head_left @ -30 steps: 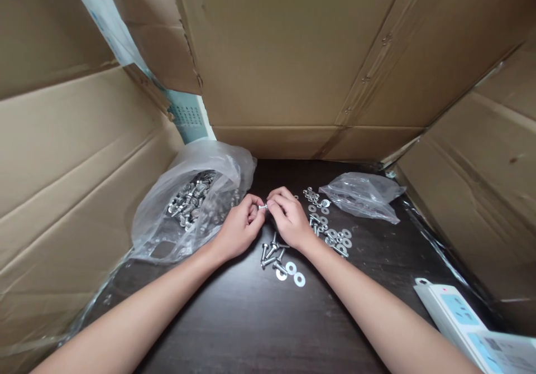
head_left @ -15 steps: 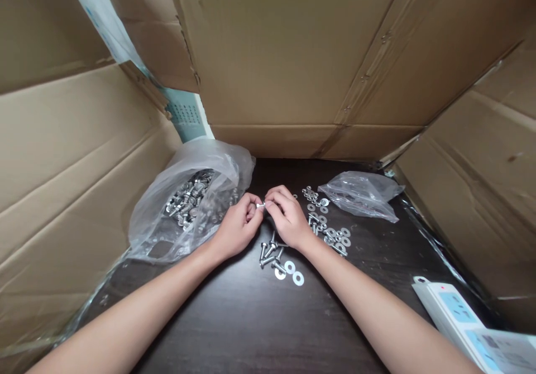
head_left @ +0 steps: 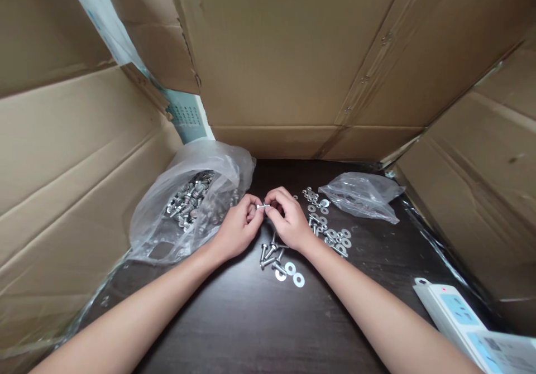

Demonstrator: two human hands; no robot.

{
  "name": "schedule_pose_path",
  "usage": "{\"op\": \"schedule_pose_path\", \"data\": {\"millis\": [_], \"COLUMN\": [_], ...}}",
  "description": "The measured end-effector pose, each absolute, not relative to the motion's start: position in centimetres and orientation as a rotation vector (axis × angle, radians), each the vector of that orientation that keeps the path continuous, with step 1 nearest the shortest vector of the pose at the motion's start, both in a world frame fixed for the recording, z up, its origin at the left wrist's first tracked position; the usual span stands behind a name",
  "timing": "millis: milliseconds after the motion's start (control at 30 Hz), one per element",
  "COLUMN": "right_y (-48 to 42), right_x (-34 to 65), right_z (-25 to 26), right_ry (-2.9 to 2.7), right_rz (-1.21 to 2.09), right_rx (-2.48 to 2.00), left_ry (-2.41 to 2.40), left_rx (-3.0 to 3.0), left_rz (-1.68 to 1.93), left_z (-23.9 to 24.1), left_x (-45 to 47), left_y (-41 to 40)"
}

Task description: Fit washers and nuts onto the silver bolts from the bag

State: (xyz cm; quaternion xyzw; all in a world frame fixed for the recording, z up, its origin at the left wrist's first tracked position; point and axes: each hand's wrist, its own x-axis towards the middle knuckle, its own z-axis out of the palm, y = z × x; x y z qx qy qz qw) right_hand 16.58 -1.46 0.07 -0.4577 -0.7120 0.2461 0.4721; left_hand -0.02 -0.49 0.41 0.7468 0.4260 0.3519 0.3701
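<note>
My left hand [head_left: 240, 223] is closed, pinching one end of a small bolt [head_left: 263, 206]. Facing it, my right hand [head_left: 287, 217] has its thumb and fingers closed at the bolt's other end; whether a nut or washer sits between those fingertips is too small to make out. Just below the hands lie several loose bolts [head_left: 268, 254] and a few flat washers [head_left: 298, 279] on the dark table [head_left: 251, 324]. Right of my right hand is a scattered group of washers [head_left: 345, 243], bolts and small nuts [head_left: 310, 193].
An open clear plastic bag [head_left: 144, 223] full of bolts [head_left: 190, 201] stands at the left. A flattened plastic bag [head_left: 362, 195] lies at the back right. Cardboard walls [head_left: 293, 56] enclose the table. A white power strip [head_left: 456, 307] sits at the front right.
My right fingertips have shifted slightly on the bolt, and a little more of it shows between the hands. Everything else lies as before.
</note>
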Motion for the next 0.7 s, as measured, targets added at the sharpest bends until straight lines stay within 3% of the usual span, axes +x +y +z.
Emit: {"op": "schedule_pose_path", "data": {"millis": [700], "right_y": [-1.37], "right_x": [16.46], "right_z": [-0.21], "right_ry": [-1.695], "right_rz": [0.581], "right_rx": [-1.131], "left_ry": [1.089], "left_rx": [1.911], "left_rz": [0.91], "left_z": [0.41], "left_x": [-0.01], "left_y": [-0.5]}}
